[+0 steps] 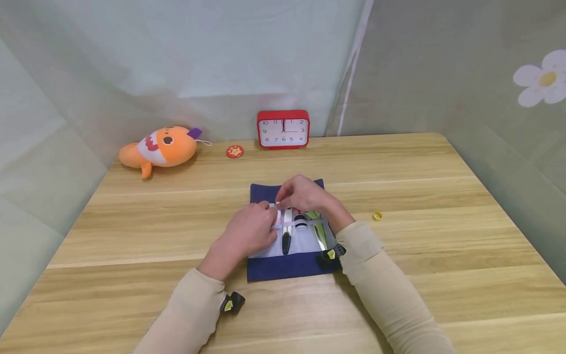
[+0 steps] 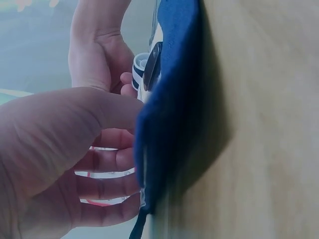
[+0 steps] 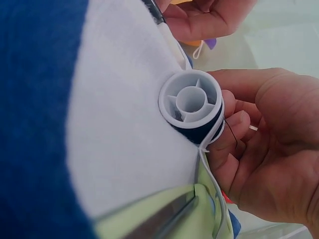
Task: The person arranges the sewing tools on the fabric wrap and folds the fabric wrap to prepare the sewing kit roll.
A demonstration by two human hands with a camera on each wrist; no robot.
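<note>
An opened navy cloth sewing kit (image 1: 283, 268) with a white lining lies on the table. Under its elastic band sit a thread spool (image 3: 191, 99) with dark thread, green-handled scissors (image 1: 319, 231) and a slim white tool with a black end (image 1: 286, 242). A partly hidden white and pink item (image 1: 278, 219) lies by my left fingers. My left hand (image 1: 249, 228) rests on the kit's left side, thumb and fingers spread apart. Over the upper part, my right hand (image 1: 305, 194) pinches a small white piece (image 1: 277, 203); its kind is unclear. A thin dark line, perhaps thread, runs beside the right fingers.
A yellow ring (image 1: 377, 216) lies right of the kit on the wooden table (image 1: 442, 275). Along the back are an orange plush shark (image 1: 177, 147), a round red badge (image 1: 235, 151) and a red clock (image 1: 283, 130). Fabric curtains (image 1: 199, 59) stand behind.
</note>
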